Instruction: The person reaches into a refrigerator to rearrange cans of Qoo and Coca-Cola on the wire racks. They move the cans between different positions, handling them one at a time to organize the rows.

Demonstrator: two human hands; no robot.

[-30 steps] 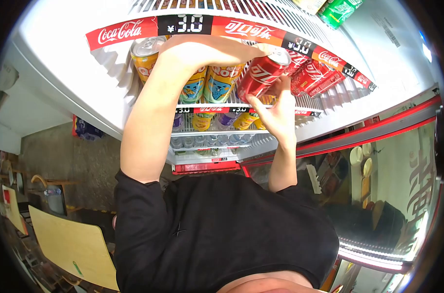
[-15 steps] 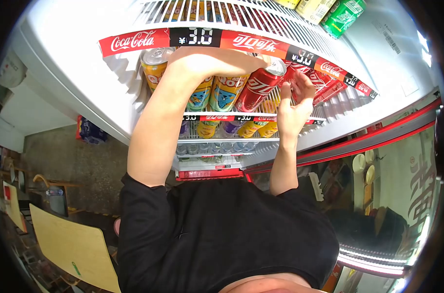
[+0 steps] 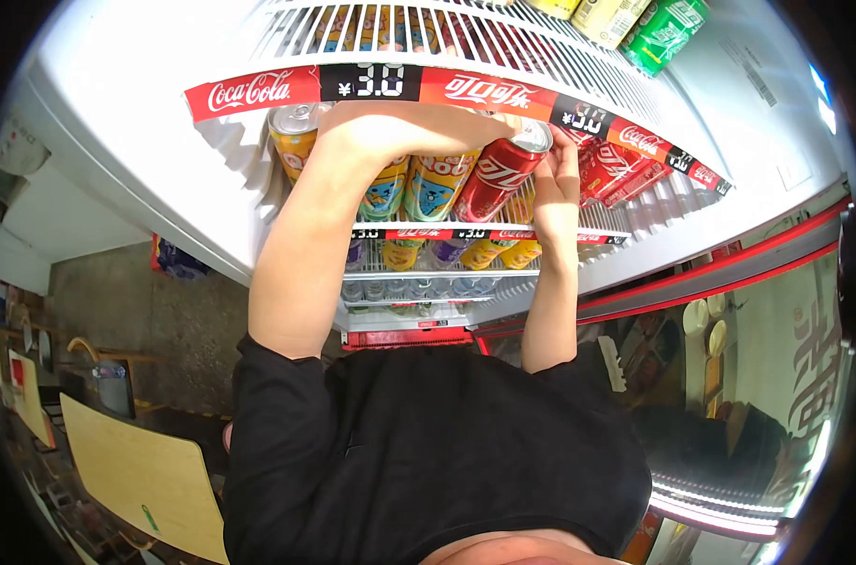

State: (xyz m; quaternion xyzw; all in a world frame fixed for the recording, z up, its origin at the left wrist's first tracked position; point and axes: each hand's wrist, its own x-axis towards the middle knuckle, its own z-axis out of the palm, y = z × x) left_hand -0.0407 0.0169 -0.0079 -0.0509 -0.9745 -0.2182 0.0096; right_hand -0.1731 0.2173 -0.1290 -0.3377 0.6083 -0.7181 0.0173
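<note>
My left arm reaches across beneath the price strip, and my left hand (image 3: 494, 129) is bent in behind the top of a red Coca-Cola can (image 3: 496, 179), its fingers hidden. That can leans a little at the front of the shelf row. On the can's right side my right hand (image 3: 557, 188) is raised, fingers stretched up close by its rim. Yellow Qoo cans (image 3: 434, 186) stand to the left of the red can, partly under my left forearm. Further right lie red Coca-Cola packs (image 3: 625, 174).
A price strip (image 3: 371, 82) edges the wire shelf (image 3: 541, 47) above my hands. A green can (image 3: 668, 36) stands up there. Lower shelves hold bottles (image 3: 404, 254). The open glass door (image 3: 691, 301) is at right; a wooden chair back (image 3: 141, 471) is behind left.
My right hand has moved left, up to the red can's side, and its fingers are closer together. My left arm has barely shifted.
</note>
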